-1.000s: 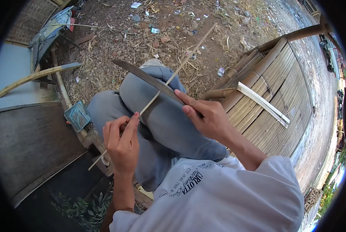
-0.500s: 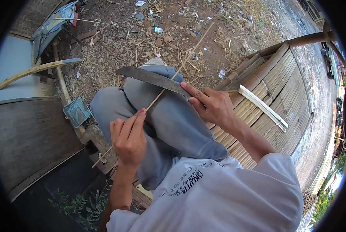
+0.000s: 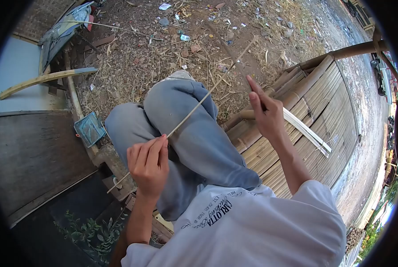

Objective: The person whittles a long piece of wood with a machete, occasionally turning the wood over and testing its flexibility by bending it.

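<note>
- Our left hand [image 3: 148,167] is closed in a pinch, thumb and fingers gripping a thin strip [image 3: 194,110] near our lap.
- Our right hand [image 3: 268,115] is curled around a knife [image 3: 243,76], forefinger and thumb stretched forward along it; its grip is mostly hidden by the hand itself.
- We have the strip running slantwise over our trousers [image 3: 203,138], one end below the left hand, the other reaching out above the littered ground [image 3: 132,49].
- Our blade, blurred, crosses the far part of the strip in view; we cannot tell whether they touch.
- As we judge it, much of the shaping is done: the strip is already slender and in one piece.
- We cannot tell how smooth it is, so how much paring is left stays open.
- Beside us, pale split lengths [image 3: 308,133] lie on the slatted bench [image 3: 336,95], in neither hand; they look wider than our strip, and whether they need work we cannot say.
</note>
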